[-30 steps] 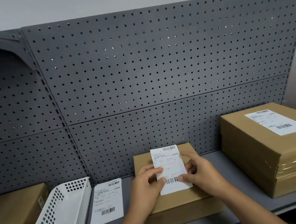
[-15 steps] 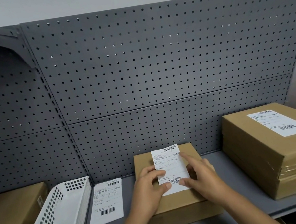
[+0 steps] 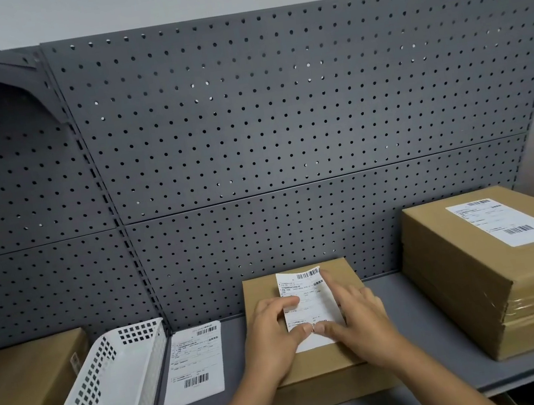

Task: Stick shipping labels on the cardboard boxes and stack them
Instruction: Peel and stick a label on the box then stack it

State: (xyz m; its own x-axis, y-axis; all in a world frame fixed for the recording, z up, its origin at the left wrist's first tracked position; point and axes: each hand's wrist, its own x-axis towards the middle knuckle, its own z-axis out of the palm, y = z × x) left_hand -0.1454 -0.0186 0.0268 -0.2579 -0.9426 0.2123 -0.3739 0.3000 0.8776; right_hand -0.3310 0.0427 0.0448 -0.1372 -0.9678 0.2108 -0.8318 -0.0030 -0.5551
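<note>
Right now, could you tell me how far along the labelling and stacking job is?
Done: the stack of boxes at right carries a label on top. In hand: the left hand and right hand press a shipping label onto the small box. Left: loose labels lie on the shelf; the small box is not yet stacked.

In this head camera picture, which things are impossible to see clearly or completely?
- Print on the white shipping label on the small brown cardboard box: too small and blurred; left hand and right hand cover parts.
- Brown cardboard box at far left: cut by the picture edge, partly behind the white plastic perforated basket.
- Stack of loose white labels: number unclear.
</note>
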